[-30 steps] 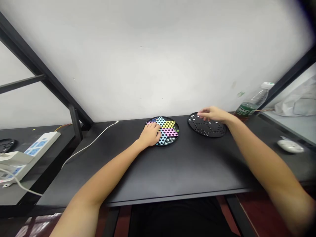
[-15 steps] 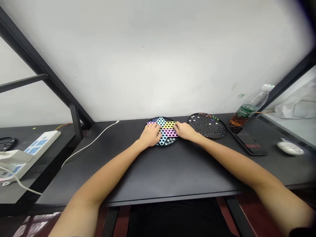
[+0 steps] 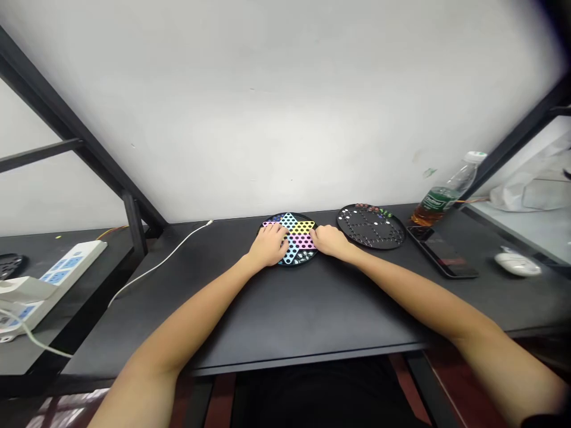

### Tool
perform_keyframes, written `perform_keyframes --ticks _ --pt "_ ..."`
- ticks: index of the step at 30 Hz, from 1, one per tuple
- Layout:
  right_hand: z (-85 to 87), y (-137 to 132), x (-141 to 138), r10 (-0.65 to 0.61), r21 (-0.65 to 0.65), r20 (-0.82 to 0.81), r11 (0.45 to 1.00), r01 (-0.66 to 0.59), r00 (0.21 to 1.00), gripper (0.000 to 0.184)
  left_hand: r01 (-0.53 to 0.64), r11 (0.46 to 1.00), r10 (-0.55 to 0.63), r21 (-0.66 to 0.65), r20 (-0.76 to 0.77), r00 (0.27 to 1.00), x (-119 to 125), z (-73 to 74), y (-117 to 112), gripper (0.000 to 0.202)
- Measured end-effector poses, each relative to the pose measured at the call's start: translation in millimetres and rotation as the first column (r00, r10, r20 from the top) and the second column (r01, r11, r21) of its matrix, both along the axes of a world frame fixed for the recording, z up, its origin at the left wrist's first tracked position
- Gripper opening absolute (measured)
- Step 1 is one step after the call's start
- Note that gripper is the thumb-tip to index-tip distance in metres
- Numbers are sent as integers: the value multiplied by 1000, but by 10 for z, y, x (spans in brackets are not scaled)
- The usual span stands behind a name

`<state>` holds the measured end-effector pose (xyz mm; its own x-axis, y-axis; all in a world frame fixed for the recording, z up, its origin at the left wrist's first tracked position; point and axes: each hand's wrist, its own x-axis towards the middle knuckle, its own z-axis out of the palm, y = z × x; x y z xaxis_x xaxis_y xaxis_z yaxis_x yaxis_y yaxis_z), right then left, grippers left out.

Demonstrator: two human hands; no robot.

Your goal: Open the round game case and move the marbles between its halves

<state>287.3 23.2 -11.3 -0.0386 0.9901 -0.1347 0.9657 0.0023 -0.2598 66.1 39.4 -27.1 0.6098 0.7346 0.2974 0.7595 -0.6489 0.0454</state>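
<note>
A round black Chinese checkers board (image 3: 301, 239) with a pink, yellow and light-blue star of holes lies at the back of the desk. Over its left part rests my left hand (image 3: 267, 245), its fingers stretched across the star and the thumb apart. My right hand (image 3: 329, 241) has its fingers curled against the board's right rim, and the fingertips are partly hidden. Glassy marbles (image 3: 305, 256) sit in the board's front pocket, and dark blue ones (image 3: 277, 218) in a back pocket. Just right of my right hand lies a second round black board (image 3: 371, 232) with scattered white and coloured pieces.
A tilted-looking bottle of amber drink (image 3: 435, 205), a black phone (image 3: 441, 252) and a white mouse (image 3: 517, 263) are on the right. To the left run a white cable (image 3: 156, 264) and a power strip (image 3: 66, 273). Behind the desk (image 3: 303, 315) stands a white wall (image 3: 285, 131).
The view has shifted slightly, so everything sits a little further left. Both hands stay at the Chinese checkers board, with hardly any movement against it.
</note>
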Motion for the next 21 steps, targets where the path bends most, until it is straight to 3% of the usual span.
perform_keyframes --ticks 9,14,16,18,21 --pt "24 83 74 29 16 -15 999 -29 999 63 20 1000 -20 -9 8 1000 -5 6 0 27" --pt "259 264 491 -20 134 -302 989 63 953 61 25 1000 -25 -19 15 1000 13 1 6 28" --pt "341 349 813 -85 130 -458 978 162 885 58 24 1000 -24 -17 12 1000 14 0 6 28" --pt "390 421 1182 -173 59 -619 962 265 766 53 23 1000 -23 -16 10 1000 12 -2 7 28" --pt "435 466 1694 -236 -48 -874 912 407 426 50 28 999 -27 -19 17 999 9 -6 9 28"
